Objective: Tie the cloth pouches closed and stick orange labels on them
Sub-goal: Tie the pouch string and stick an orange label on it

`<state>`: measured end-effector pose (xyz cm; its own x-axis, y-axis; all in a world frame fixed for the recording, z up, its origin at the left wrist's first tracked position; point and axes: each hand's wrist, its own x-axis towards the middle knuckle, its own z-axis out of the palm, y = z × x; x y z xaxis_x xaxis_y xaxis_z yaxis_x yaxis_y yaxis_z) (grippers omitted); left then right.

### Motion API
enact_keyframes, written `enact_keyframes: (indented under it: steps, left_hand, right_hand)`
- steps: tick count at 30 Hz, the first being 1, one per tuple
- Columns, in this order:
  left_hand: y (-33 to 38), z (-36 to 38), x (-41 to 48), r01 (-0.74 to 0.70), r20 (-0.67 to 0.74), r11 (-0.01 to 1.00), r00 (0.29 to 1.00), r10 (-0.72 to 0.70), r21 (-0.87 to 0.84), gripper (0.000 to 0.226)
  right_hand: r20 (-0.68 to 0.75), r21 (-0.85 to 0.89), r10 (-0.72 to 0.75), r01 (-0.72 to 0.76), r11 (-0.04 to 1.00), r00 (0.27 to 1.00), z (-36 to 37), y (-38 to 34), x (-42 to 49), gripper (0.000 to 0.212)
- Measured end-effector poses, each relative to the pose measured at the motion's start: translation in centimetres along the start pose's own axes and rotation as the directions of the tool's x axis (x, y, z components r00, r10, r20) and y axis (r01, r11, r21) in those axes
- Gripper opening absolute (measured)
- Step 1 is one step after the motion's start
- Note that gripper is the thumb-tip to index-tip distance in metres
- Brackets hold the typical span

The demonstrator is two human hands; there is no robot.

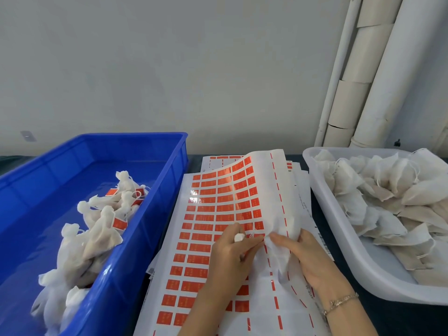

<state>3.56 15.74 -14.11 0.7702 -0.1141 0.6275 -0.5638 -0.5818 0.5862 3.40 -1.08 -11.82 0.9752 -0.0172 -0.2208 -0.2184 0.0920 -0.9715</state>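
Your lane over the label sheets [206, 238] runs between the blue bin [155, 214] at left and the white tray [349, 238] at right, both walls close beside it. One curled sheet [261, 166] rises across the far end. Bare floor shows in the bin's far half.
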Motion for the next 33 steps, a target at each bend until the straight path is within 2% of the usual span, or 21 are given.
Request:
enact_keyframes:
  steps: [6,10,14,19,24,33]
  left_hand:
    - [0.1,0.1,-0.1,-0.044,0.006,0.996,0.999,0.044,0.083,0.021]
    - [0.3,0.1,-0.1,-0.026,-0.022,0.996,0.999,0.028,0.089,0.021]
    - [0.5,0.1,0.1,0.095,-0.044,0.995,0.995,-0.093,0.037,0.016]
    - [0.2,0.2,0.2,0.189,-0.012,0.981,0.982,-0.189,0.033,0.016]
    - [-0.1,-0.1,0.4,0.291,-0.021,0.956,0.956,-0.291,-0.036,0.012]
    - [-0.3,-0.4,0.9,0.388,-0.145,0.905,0.899,-0.414,-0.175,0.019]
  right_hand:
    - [-0.002,0.022,0.012,-0.012,1.0,1.0,-0.1,-0.1,0.1,0.037]
    - [-0.007,0.033,0.011,-0.011,0.999,1.0,0.0,-0.3,0.0,0.037]
    - [-0.015,-0.018,-0.024,0.023,1.0,1.0,0.2,-0.3,-0.2,0.039]
    - [-0.131,-0.107,-0.105,0.091,0.99,0.986,0.3,0.2,-0.2,0.045]
    - [-0.214,-0.17,-0.179,0.144,0.975,0.96,0.3,0.4,-0.3,0.038]
    - [-0.335,-0.382,-0.317,0.179,0.907,0.888,0.2,0.7,0.4,0.07]
